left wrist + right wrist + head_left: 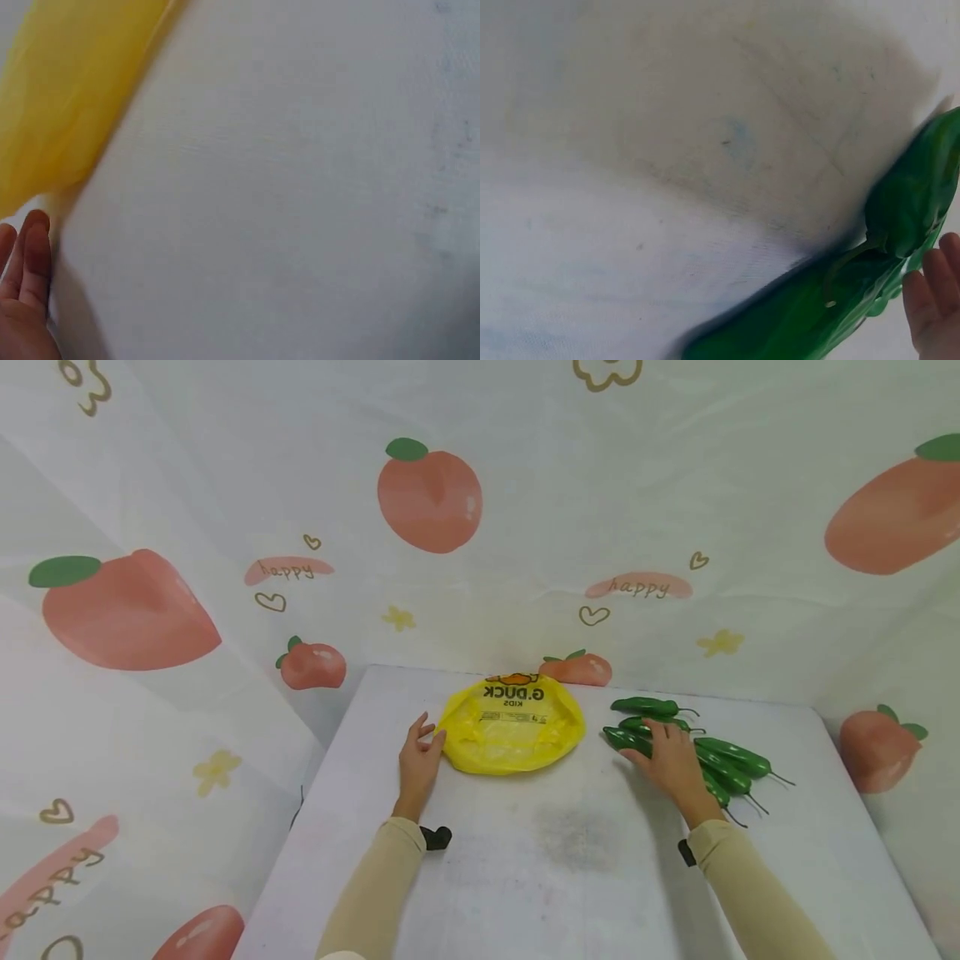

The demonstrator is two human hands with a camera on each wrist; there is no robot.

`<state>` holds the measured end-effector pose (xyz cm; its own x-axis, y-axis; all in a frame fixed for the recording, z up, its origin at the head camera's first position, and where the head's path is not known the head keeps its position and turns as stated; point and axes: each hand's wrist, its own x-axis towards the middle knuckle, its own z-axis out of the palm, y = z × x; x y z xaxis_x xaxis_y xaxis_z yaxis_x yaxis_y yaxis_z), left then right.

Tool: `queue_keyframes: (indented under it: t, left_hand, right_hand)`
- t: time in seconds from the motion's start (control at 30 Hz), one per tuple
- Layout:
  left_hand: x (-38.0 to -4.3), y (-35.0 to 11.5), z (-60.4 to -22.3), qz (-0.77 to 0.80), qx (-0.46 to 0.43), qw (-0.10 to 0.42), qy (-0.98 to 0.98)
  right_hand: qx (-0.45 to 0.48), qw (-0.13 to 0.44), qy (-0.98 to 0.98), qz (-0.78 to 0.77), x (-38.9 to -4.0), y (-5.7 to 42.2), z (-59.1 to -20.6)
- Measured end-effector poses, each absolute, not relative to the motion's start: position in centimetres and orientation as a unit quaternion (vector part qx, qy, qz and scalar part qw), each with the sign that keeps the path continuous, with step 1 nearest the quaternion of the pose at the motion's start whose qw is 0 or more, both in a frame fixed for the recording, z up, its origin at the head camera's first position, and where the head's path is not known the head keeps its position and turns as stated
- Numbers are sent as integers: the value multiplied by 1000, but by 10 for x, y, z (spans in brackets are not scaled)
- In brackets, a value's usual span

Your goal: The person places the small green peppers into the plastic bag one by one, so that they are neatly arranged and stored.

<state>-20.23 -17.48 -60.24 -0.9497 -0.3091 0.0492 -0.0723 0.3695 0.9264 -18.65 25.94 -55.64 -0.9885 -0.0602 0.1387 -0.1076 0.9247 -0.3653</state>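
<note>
- Lying toward the back of the white table, the yellow bag spreads round and flat-mouthed, its printed lettering mirror-reversed; its far rim reaches the table's back edge in the head view.
- Several green peppers lie at the right of the bag, mostly overlapping in a fan with stems pointing to the right; the farthest one sits slightly apart.
- Left hand is at the bag's left rim, fingers loose and extended, grasping nothing; whether the thumb touches the plastic, I cannot tell.
- Right hand lies over the peppers, thumb parted from relaxed fingers; no clench shows, but I cannot tell how firmly they touch. It hides part of the pile.
- Tan sleeves reach in from the near side, a dark device at the left cuff.
- Behind and at both sides hangs a peach-print sheet, bounding the back edge.
- Between bag and peppers runs a strip of tabletop; a wider stretch, marked by a grey smudge, opens between the forearms. Room remains from the peppers to the right edge.
</note>
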Motion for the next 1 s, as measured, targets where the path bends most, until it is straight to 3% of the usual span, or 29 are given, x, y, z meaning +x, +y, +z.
queue_keyframes:
  t: [0.5,1.0]
  left_hand:
    - [-203,-178,-614,-621,142,138,-759]
    - [-201,-173,-611,-554,143,89,-815]
  right_hand:
    - [36,15,-976,213,-191,257,-559]
    - [25,-29,-973,227,-190,253,-571]
